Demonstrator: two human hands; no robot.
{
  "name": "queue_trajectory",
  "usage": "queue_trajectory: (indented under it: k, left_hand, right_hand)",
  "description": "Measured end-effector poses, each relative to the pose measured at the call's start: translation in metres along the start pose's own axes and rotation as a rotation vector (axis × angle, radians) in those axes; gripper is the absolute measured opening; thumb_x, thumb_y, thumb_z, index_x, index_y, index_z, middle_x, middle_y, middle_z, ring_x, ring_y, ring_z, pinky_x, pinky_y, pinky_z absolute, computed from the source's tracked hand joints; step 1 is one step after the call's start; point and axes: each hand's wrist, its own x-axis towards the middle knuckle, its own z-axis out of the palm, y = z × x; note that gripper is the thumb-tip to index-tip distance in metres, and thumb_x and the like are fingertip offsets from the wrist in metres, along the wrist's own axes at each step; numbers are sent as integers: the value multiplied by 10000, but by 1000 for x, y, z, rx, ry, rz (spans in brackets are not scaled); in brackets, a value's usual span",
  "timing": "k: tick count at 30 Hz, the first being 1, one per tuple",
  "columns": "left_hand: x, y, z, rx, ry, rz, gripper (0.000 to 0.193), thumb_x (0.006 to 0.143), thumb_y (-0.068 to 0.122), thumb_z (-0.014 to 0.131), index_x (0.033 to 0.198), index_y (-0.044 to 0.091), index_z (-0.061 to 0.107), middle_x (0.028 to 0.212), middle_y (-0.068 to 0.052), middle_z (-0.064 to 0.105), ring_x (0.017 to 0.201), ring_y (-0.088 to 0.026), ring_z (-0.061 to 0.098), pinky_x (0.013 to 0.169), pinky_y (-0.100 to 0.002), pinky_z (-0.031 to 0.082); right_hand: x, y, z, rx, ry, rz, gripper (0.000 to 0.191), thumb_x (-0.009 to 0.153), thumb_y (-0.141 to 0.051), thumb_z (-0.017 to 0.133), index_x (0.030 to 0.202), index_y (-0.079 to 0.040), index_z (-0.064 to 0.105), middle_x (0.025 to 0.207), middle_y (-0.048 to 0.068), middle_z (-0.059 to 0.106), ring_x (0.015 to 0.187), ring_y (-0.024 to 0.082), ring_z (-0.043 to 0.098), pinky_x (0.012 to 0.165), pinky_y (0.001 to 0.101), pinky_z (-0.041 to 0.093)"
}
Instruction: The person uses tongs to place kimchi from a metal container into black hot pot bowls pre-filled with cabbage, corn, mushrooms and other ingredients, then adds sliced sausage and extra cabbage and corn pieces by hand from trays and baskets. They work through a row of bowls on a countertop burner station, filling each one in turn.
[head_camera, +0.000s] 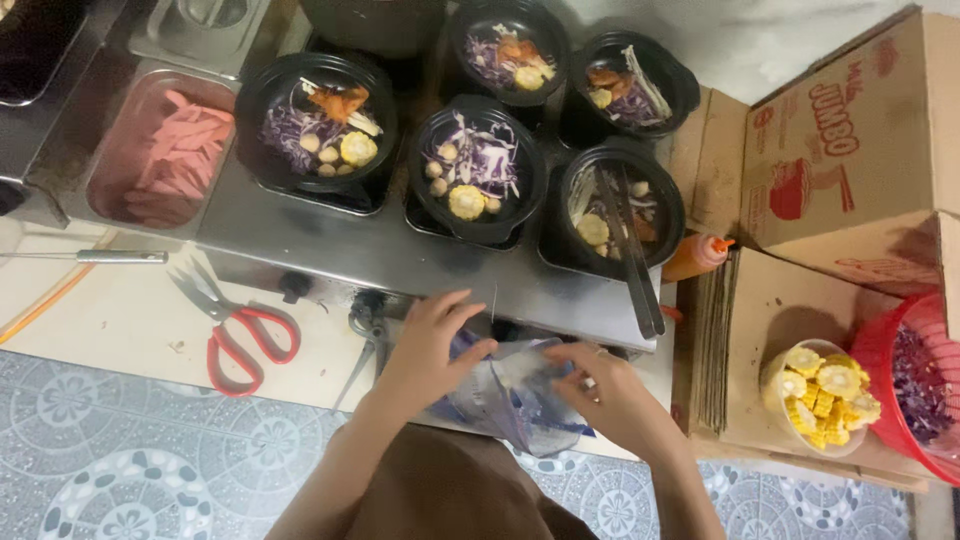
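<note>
Left hand (432, 345) and right hand (608, 395): we grip a crumpled clear plastic bag (510, 395) between us, at the worktop (120, 320) edge below the five filled black bowls (480, 170).

A crumpled clear plastic bag (515, 395) with blue print lies at the counter's edge.

Both forearms bare, rising from the bottom edge and converging toward centre frame, elbows out of view. Left hand (428, 345): back of hand up, wrist slightly bent, fingers (452, 303) curled forward and down with the thumb angled inward toward the other hand. Right hand (608, 392): lower and a little nearer the body, back of hand up, fingers (560, 355) bent and pointing left toward the left hand, the two hands close but not touching.
</note>
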Motion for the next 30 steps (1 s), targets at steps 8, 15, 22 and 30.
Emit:
queue_trajectory:
  k: [8,15,22,30]
  left_hand:
    - [-6,76,-18,182,-566,4,1187,588,566,939,1556,170,378,1665,-229,109,1543,-493,36,1091,-795,2]
    - [-14,104,-16,354,-601,-95,1345,469,367,1020,1598,243,301,1698,-209,-5,1539,-507,-22,1080,-820,36]
    - [-39,107,6,222,-334,-155,1292,535,457,995,1593,253,282,1674,-225,20,1523,-541,1,1077,-861,-3]
    - [-88,102,20,-263,-14,-119,787,903,333,729,1559,46,405,1658,-234,328,1579,-436,209,1218,-612,109]
  right_hand:
    - [-52,29,15,223,300,-153,210,908,-24,657,1110,-3,709,1059,97,766,912,188,762,772,323,638]
    - [-56,65,31,75,416,-320,226,942,51,568,1066,-3,749,1130,120,737,1058,283,711,936,338,537]
    - [-37,93,59,97,624,-334,192,759,-23,808,931,-74,739,1040,93,741,937,224,715,823,312,580]
    - [-51,57,66,71,765,-513,584,720,103,647,1296,8,631,1383,198,627,1384,374,553,1156,439,402]
